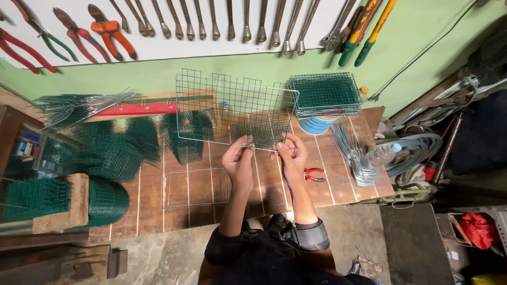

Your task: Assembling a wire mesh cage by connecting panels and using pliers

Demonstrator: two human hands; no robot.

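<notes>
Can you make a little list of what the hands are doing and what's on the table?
left hand: pinches the bottom edge of the wire mesh panel
right hand: grips the same edge, beside the left
panel: held upright over the wooden table
pliers: red handles, lying right of the right hand
wire frame: flat on the table, left of the hands
mesh stack: far right corner

Two hands (264,155), one mesh panel (235,111), one red-handled pliers (314,174), one plastic bottle (381,154).

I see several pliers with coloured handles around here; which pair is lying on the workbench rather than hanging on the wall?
The small red-handled pliers lie on the wooden workbench just beside the right hand; the others hang on the white board.
</notes>
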